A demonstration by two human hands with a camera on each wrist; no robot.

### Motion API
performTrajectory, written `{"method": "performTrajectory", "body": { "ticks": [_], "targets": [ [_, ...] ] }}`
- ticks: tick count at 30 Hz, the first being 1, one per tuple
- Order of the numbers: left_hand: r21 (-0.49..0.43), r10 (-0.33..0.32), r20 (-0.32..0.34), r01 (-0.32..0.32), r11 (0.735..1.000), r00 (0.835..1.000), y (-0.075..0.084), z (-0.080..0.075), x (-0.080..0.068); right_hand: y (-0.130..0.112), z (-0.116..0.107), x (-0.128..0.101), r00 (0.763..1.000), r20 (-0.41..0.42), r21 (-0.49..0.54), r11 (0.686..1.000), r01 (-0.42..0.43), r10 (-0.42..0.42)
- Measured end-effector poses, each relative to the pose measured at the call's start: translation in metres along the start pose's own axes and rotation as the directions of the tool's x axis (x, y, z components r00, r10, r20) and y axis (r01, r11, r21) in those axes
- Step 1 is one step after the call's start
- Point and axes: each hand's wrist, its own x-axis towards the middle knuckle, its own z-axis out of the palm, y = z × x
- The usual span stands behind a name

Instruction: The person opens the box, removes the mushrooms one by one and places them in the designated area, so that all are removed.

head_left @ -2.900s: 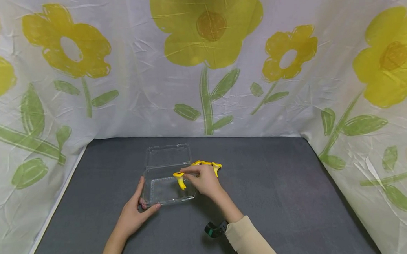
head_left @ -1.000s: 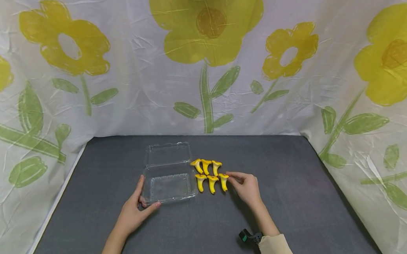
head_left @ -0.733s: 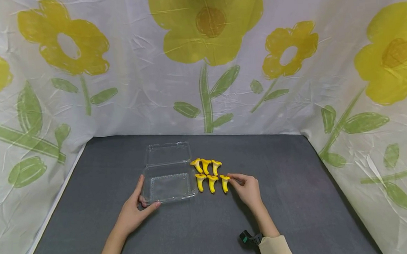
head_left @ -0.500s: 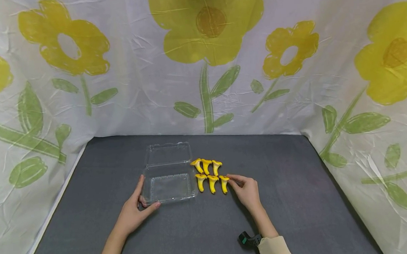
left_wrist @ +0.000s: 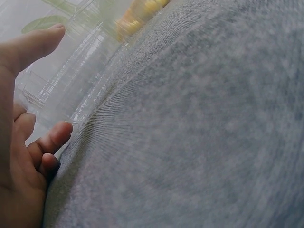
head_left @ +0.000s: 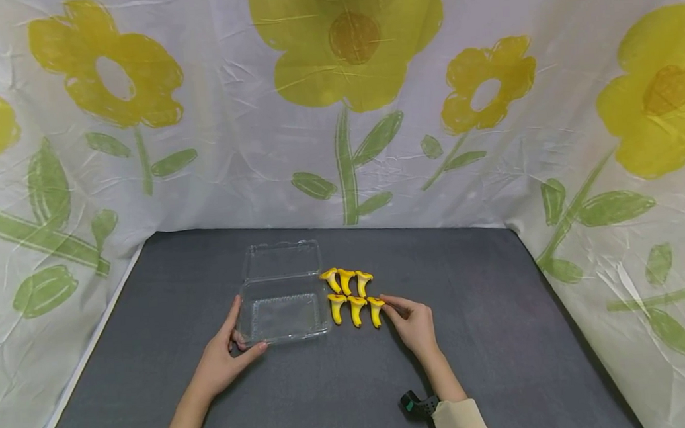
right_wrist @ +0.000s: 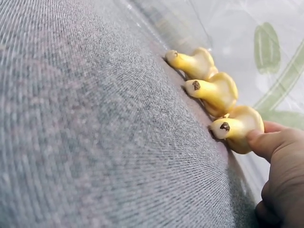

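A clear plastic clamshell box (head_left: 285, 311) lies with its lid folded back, nothing inside. My left hand (head_left: 224, 358) holds its near left corner, thumb along the front edge and fingers at the left side; in the left wrist view the lower fingers are bent beside the box wall. To the right of the box, yellow mushrooms stand in two rows of three. Between thumb and forefinger, my right hand (head_left: 412, 325) pinches the cap of the front row's rightmost mushroom (right_wrist: 237, 128). Its stem points toward me, close beside the middle mushroom (right_wrist: 213, 92).
The back row of mushrooms (head_left: 347, 281) stands right behind the front one, near the box's right edge. A dark grey cloth (head_left: 494, 336) covers the table. White curtains (head_left: 222, 116) with yellow flowers close off the back and both sides.
The right hand has carried the mushroom from above the box to the front row's right end, then shifted it slightly left toward its neighbour. The left hand stays at the box corner.
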Motion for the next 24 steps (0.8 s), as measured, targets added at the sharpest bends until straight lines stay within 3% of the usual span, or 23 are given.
{"method": "performTrajectory", "body": {
  "ticks": [9,15,24],
  "targets": [
    [0.032,-0.009,-0.002,0.009,0.999,1.000,0.0020,-0.0028,-0.0018,-0.0007,0.0015,-0.0002,1.000,0.005,0.013,1.000,-0.015,0.015],
    [0.035,0.031,-0.022,-0.030,0.999,0.999,0.0005,-0.0020,-0.0030,-0.0026,-0.0011,-0.0016,0.998,0.023,0.030,0.998,-0.061,0.060],
    [0.036,0.094,-0.042,-0.092,0.995,0.995,0.0006,-0.0022,-0.0024,-0.0058,-0.0074,-0.0010,0.995,0.024,0.164,0.981,-0.100,0.097]
  ]
}}
